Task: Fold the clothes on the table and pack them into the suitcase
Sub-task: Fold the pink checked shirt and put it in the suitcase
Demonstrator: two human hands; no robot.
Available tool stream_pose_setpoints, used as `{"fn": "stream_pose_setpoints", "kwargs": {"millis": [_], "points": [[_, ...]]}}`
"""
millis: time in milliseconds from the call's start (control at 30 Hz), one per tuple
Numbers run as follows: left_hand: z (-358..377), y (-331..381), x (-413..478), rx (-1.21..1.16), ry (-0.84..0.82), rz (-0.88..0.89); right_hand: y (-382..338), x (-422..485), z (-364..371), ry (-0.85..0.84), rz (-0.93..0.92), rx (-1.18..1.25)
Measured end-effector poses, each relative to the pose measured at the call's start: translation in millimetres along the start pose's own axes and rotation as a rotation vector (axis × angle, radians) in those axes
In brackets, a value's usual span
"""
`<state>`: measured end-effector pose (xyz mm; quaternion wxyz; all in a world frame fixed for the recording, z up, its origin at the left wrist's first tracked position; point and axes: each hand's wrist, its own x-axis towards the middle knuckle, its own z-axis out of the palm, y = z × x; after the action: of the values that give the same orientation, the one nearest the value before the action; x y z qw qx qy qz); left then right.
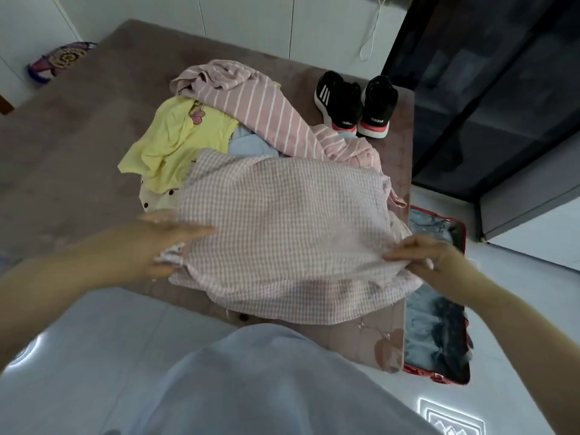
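Pink gingham garment [282, 233] lies spread on the tabletop [78, 146] at its near edge, front hem hanging a bit over. Left hand [157, 246] comes in from the left w/ forearm low, fingers straight & laid across the cloth's left edge; grip looks spread, though blurred. Right hand [423, 251] reaches in from the right, wrist bent, grip pinching a bunched fold of the garment's right edge. Behind it: yellow top [175, 142], pale blue piece [251, 146], pink striped garment [266, 108] in a heap. Black sneakers [357, 105] at the far right corner. Red suitcase [436, 376] lies open on the floor just beside the tabletop, right side.
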<state>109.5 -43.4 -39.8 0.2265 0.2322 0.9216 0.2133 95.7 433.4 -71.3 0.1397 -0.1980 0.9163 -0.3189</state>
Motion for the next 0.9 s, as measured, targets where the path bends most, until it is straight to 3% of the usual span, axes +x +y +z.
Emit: {"fn": "stream_pose_setpoints", "kwargs": {"millis": [67, 133, 200, 300, 367, 467, 533, 600, 733, 833, 900], "points": [[27.8, -4.0, -0.9, 0.315, 0.118, 0.13, 13.1, -7.8, 26.7, -0.049, -0.06, -0.146], [43.3, -5.6, -0.6, 0.51, 0.099, 0.26, 15.7, -13.1, 42.7, -0.001, -0.08, -0.179], [52.8, -8.0, -2.6, 0.513, 0.101, 0.273, 12.6, -18.1, 49.0, 0.063, -0.106, -0.17], [64.9, -15.4, -10.3, 0.587, 0.019, 0.307, 12.5, -24.2, 58.8, -0.132, -0.103, -0.3], [61.2, -15.3, -6.2, 0.465, 0.065, 0.302, 9.6, -24.9, 57.8, -0.255, -0.048, -0.335], [19.5, 7.4, 24.9, 0.185, 0.423, 0.292, -1.9, 1.1, 36.4, -0.025, -0.096, -0.221], [-10.9, 17.3, 53.5, 0.086, 0.593, 0.153, -9.4, 35.6, 20.7, 0.157, -0.036, -0.242], [-26.1, 11.6, 81.2, 0.076, 0.586, -0.035, -15.1, 70.2, 13.6, 0.238, 0.057, -0.252], [-29.3, -1.4, 114.0, -0.028, 0.303, -0.322, -11.9, 113.5, 2.8, 0.04, 0.389, -0.332], [-38.4, -2.7, 108.3, -0.082, 0.351, -0.325, -6.7, 113.1, -12.0, -0.078, 0.384, -0.498], [-54.9, -2.4, 94.2, -0.157, 0.438, -0.301, -8.2, 105.1, -27.9, -0.078, 0.363, -0.27]]}}
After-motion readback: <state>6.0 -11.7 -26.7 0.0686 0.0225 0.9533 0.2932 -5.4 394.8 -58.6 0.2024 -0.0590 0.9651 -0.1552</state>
